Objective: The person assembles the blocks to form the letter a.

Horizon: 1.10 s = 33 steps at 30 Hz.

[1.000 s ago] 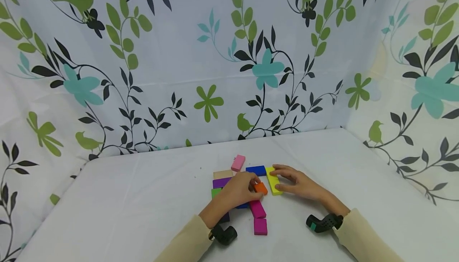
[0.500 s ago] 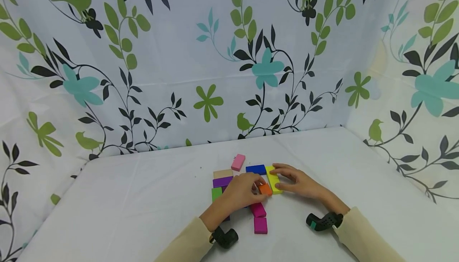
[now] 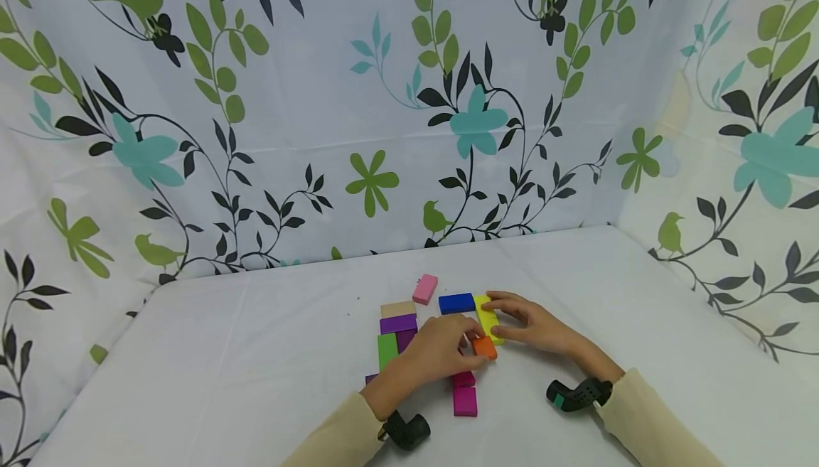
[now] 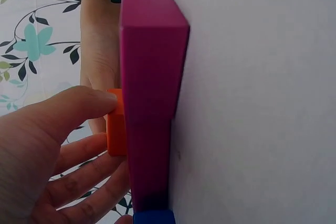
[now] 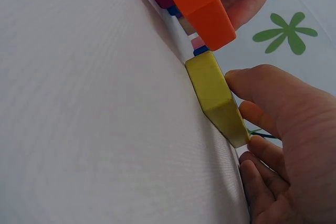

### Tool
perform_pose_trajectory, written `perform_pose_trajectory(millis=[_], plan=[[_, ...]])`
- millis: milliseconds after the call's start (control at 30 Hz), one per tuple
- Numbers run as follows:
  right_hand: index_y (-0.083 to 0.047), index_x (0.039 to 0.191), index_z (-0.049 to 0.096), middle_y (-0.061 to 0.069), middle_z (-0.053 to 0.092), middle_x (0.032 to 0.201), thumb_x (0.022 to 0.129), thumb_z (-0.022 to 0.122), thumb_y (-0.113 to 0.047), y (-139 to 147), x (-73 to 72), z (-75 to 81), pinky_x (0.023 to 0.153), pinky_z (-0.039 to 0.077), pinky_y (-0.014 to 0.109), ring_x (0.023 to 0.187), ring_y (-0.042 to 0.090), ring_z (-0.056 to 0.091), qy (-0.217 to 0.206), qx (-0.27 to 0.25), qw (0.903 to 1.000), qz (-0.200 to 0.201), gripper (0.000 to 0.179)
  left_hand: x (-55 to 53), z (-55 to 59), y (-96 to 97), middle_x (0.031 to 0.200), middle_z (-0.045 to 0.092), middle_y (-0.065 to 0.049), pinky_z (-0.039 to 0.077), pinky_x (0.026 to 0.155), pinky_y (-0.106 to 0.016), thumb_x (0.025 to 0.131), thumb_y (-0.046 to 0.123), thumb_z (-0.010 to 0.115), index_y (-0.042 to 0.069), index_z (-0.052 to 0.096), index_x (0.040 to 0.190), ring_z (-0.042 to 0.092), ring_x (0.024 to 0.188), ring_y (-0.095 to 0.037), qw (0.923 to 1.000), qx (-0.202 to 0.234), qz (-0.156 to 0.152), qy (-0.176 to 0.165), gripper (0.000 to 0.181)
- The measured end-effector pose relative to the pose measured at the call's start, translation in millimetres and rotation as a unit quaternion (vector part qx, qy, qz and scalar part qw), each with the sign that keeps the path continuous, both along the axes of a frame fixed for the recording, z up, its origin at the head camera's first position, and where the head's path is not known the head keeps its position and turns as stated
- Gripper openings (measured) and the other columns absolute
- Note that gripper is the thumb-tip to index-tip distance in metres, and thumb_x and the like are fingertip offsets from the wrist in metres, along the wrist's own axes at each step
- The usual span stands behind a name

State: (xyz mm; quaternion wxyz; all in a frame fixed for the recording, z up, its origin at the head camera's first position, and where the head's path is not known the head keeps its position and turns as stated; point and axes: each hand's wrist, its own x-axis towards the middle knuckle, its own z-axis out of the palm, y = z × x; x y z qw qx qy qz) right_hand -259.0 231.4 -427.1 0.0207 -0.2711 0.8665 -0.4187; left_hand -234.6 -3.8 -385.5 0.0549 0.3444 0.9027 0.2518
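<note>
In the head view my left hand (image 3: pixel 440 350) pinches an orange block (image 3: pixel 485 347) between thumb and fingers. The right wrist view shows that orange block (image 5: pixel 203 11) held just beyond the near end of a yellow block (image 5: pixel 215 87). My right hand (image 3: pixel 534 323) holds the long yellow block (image 3: pixel 487 314) at its right side, index finger near the far end and thumb near the close end. A blue block (image 3: pixel 456 303) lies against the yellow one's far end. Below my left hand is a magenta block (image 3: pixel 465 401), touching another magenta piece partly covered by the hand.
Left of my left hand lie a tan block (image 3: pixel 398 309), a purple block (image 3: pixel 398 324) and a green block (image 3: pixel 387 350), packed close together. A pink block (image 3: pixel 425 288) rests farther back on the white table (image 3: pixel 256 353). Patterned cloth (image 3: pixel 288 111) hangs behind.
My left hand has moved right and slightly nearer with the orange block, from over the magenta pieces to beside the yellow block's near end. The right hand has stayed in place.
</note>
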Motion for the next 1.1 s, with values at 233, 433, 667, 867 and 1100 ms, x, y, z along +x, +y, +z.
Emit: perform_pose_trajectory(millis=[233,433,667,867,1100], plan=[[-0.005,0.13,0.06,0.023,0.039,0.149,0.092,0.067,-0.02,-0.5,0.7,1.4,0.104,0.033,0.063,0.137,0.048,0.032,0.0,-0.002,1.0,0.002,0.041,2.1,-0.5,1.2,0.09,0.067,0.008,0.044,0.074,-0.02,0.085,0.032,0.075,0.014,0.071,0.11,0.054,0.077,-0.001,0.9997,-0.014,-0.009,0.016,0.031],[-0.005,0.13,0.06,0.023,0.038,0.15,0.092,0.067,-0.018,-0.6,2.3,3.4,0.105,0.033,0.063,0.138,0.047,0.032,-0.006,-0.005,1.0,0.003,0.041,4.0,-1.5,4.2,0.092,0.067,0.01,0.043,0.082,-0.03,0.086,0.032,0.074,0.015,0.07,0.111,0.053,0.079,-0.001,0.9997,-0.022,-0.011,0.001,0.029],[-0.004,0.13,0.059,0.023,0.038,0.149,0.092,0.066,-0.019,-0.3,2.0,2.8,0.104,0.033,0.063,0.137,0.047,0.032,-0.002,-0.003,1.0,0.007,0.041,3.4,-4.1,5.5,0.096,0.066,0.011,0.044,0.085,-0.034,0.086,0.035,0.074,0.018,0.069,0.112,0.055,0.084,-0.002,0.9994,-0.032,-0.011,-0.007,0.032],[-0.005,0.131,0.059,0.023,0.038,0.15,0.092,0.067,-0.022,0.3,-0.4,-0.6,0.105,0.032,0.063,0.138,0.047,0.032,-0.004,-0.003,1.0,0.006,0.042,1.1,-5.4,1.8,0.097,0.063,0.009,0.044,0.082,-0.029,0.082,0.037,0.076,0.02,0.065,0.117,0.052,0.078,0.002,0.999,-0.04,-0.019,0.002,0.041],[-0.007,0.13,0.06,0.022,0.039,0.149,0.092,0.067,-0.024,0.0,-1.3,-2.6,0.104,0.033,0.063,0.137,0.046,0.034,0.005,-0.007,1.0,0.003,0.043,-1.8,-6.4,-0.5,0.092,0.065,0.009,0.045,0.08,-0.023,0.084,0.03,0.076,0.018,0.064,0.116,0.054,0.082,-0.001,0.9994,-0.019,-0.024,-0.013,0.037]])
